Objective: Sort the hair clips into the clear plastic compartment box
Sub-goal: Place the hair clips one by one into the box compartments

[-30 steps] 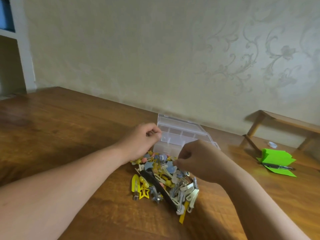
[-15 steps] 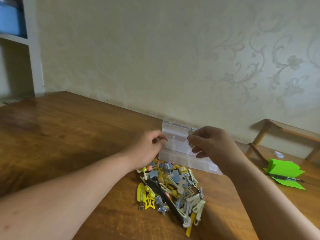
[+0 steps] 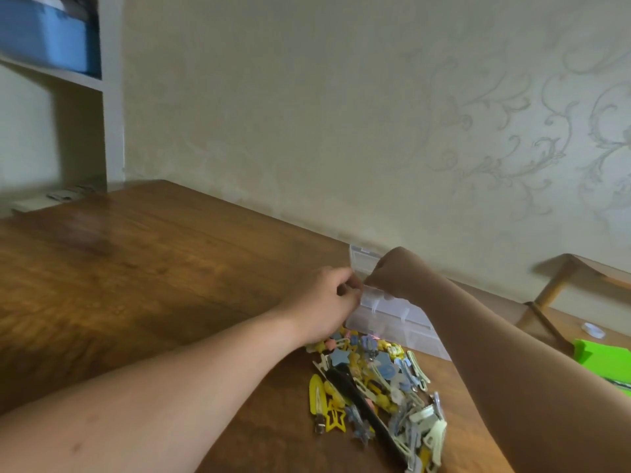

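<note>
- Wood, brown and glossy, makes up the table (image 3: 136,268), which runs back to a pale wall (image 3: 341,114) with a faint swirl pattern.
- The clear plastic box (image 3: 409,331) sits toward the far side of the table, close to the wall.
- A clear strip with two small latches hanging from it stands raised along the box's top.
- The hair clips (image 3: 375,380) lie in a loose heap on the table just in front of the box, in yellow, blue, pale green and grey.
- A yellow star clip (image 3: 336,418) sits at the heap's near-left edge, and a long black clip (image 3: 358,401) runs slantwise through the heap.
- My left hand (image 3: 324,302) reaches to the box's left end, fingers curled, and pinches the left end of that raised clear strip.
- My right hand (image 3: 397,274) is over the box just beyond the strip, curled, with its back toward me.
- Its fingers are hidden, so I cannot tell whether it holds anything.
- The two hands are almost touching above the box's left end.
- Bright green paper (image 3: 601,356) lies at the right edge, near a wooden frame (image 3: 563,278).
- A blue container (image 3: 44,39) rests on a white shelf (image 3: 68,78) at the upper left.
</note>
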The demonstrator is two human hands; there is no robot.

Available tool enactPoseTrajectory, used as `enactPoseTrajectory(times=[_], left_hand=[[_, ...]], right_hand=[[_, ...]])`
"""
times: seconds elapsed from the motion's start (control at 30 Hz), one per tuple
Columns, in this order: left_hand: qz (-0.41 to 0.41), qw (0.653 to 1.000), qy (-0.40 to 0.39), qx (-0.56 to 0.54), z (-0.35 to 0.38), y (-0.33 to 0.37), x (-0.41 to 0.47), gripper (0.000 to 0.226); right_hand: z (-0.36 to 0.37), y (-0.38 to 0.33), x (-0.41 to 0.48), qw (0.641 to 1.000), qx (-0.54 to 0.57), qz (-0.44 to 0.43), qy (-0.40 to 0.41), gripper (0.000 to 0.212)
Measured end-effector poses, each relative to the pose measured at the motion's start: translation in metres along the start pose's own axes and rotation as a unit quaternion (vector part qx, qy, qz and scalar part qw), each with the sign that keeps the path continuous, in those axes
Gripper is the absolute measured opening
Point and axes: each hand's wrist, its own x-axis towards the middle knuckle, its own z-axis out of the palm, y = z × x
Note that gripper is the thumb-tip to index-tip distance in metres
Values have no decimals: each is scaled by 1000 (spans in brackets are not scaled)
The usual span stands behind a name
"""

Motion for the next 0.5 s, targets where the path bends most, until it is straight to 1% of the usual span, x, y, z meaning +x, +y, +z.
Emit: enactPoseTrajectory(times=[0.1, 0.17, 0.3, 0.37, 0.5], left_hand=[[6, 1000, 2, 12, 0, 0, -1, 19], [8, 1000, 0, 10, -1, 1, -2, 21], [12, 1000, -5, -7, -1, 3, -4, 28], [23, 1000, -4, 10, -1, 3, -4, 31], [24, 1000, -5, 14, -2, 2, -5, 32]], right_hand=[[4, 0, 0, 1000, -9, 10, 10, 29], [2, 3, -6, 1000, 12, 9, 24, 30], [-10, 16, -38, 989, 88, -27, 119, 16], [-17, 25, -61, 979, 118, -47, 157, 11], [-28, 45, -107, 966, 171, -66, 182, 10]])
